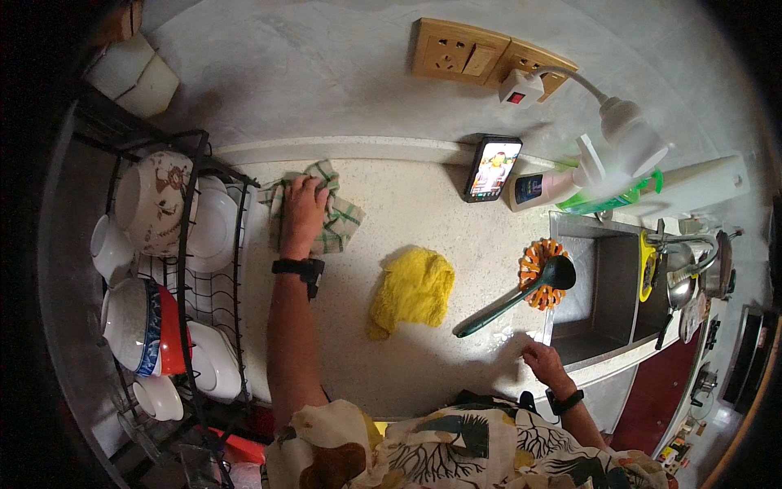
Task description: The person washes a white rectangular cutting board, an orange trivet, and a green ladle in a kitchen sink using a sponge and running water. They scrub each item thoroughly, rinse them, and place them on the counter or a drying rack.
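My left hand (305, 205) is on a green-and-white checked cloth (342, 223), fingers bent over it, at the back left of the speckled countertop (342, 360). The cloth lies crumpled beside the dish rack. Near the front corner of the sink, my right hand (545, 365) hovers or rests with its fingers curled, and nothing shows in it. A yellow cloth (415, 290) lies bunched between my two hands. Just beyond my right hand, a dark green ladle (507, 312) has its bowl on an orange-and-white slotted trivet (537, 250) at the sink's edge.
A black wire dish rack (211, 287) with bowls and plates stands left. Along the wall are a propped phone (493, 168), a pink spray bottle (544, 188) and a green bottle (617, 198). A lamp (632, 131) hangs over them. The steel sink (614, 278) lies right.
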Available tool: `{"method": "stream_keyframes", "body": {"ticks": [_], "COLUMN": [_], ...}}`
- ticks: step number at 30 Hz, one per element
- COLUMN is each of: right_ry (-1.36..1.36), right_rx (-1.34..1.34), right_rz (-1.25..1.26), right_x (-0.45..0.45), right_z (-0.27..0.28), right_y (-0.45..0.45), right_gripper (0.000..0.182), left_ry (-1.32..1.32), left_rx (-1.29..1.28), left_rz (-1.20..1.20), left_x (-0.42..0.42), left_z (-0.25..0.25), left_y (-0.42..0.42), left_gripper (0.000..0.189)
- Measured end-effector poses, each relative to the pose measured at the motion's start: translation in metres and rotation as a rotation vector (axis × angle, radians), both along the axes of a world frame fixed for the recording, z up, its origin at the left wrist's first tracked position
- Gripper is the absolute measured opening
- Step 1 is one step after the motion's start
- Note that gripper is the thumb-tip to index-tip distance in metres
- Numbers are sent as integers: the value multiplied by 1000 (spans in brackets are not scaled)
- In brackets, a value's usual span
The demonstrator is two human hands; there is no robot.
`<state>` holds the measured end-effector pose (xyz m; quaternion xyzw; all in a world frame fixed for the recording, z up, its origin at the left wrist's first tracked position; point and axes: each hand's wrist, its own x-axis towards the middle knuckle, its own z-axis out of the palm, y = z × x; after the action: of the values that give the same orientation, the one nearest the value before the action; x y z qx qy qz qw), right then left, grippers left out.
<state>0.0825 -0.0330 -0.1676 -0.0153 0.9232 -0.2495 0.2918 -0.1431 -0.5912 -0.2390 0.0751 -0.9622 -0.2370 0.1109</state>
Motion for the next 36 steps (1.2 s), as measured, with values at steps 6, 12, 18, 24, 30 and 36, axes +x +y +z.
{"method": "stream_keyframes", "body": {"ticks": [6,12,18,24,30,36], "right_ry": [-6,-11,-79,-49,-75,-43], "right_rx": [7,8,-7,-58,-35,-37], "right_rz": [-1,11,4,23,33,91], "right_x": [-10,-5,-6,-9,-13,-14], "right_z": [1,-9,-14,-14,-9,-13], "right_y": [-1,5,13,12,7,11], "right_gripper": [14,13,15,15,14,14], "left_ry": [-331,-429,-599,-641,-579,-364], "left_rx": [-338,-214,-214,-268,-397,-495], "left_rz": [238,434,501,386,504,493], "left_x": [-31,-46,-64,-64,-60,-40], "left_z": [15,-9,-36,-43,-50,-29], "left_y": [-68,-94,-102,-89,-84,-54], "left_gripper": [42,73,70,48,46,44]}}
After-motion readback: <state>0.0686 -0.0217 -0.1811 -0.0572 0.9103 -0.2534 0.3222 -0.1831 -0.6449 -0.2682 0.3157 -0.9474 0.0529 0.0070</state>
